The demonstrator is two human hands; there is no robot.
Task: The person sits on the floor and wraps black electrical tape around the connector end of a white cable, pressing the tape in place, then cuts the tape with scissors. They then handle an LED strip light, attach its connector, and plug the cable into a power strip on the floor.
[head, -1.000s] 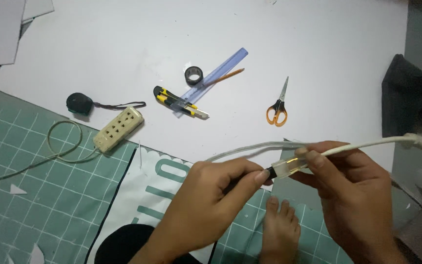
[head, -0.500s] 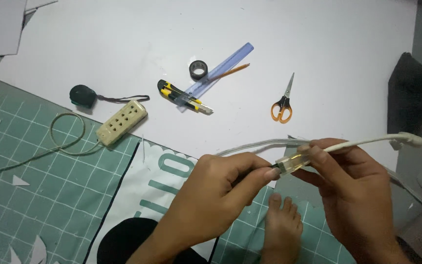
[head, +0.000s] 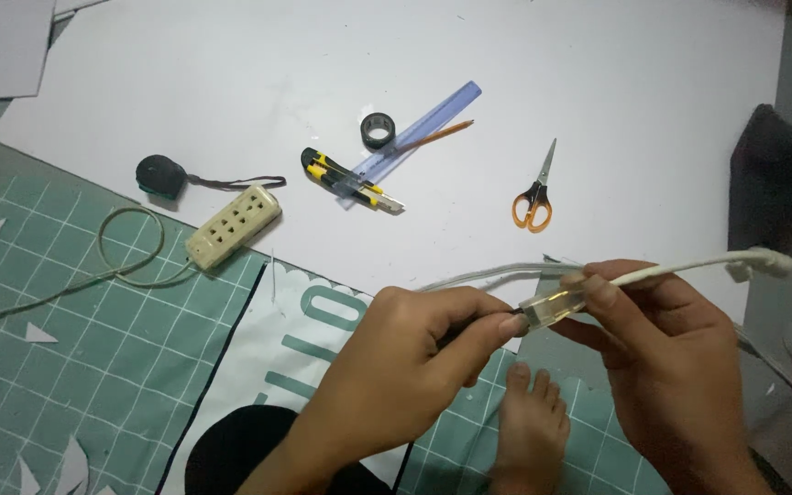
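your right hand fingers pinch the clear connector of the white cable; your left hand fingers press a dark tool against it. hold it steady above the cutting mat, away from your foot.

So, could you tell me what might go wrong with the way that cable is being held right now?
The left hand presses a dark tool, mostly hidden, into the clear connector pinched by the right hand; a slip might jab the right fingertips. A bare foot sits right beneath, so a dropped tool could land on it. The white cable trails off sideways and could snag.
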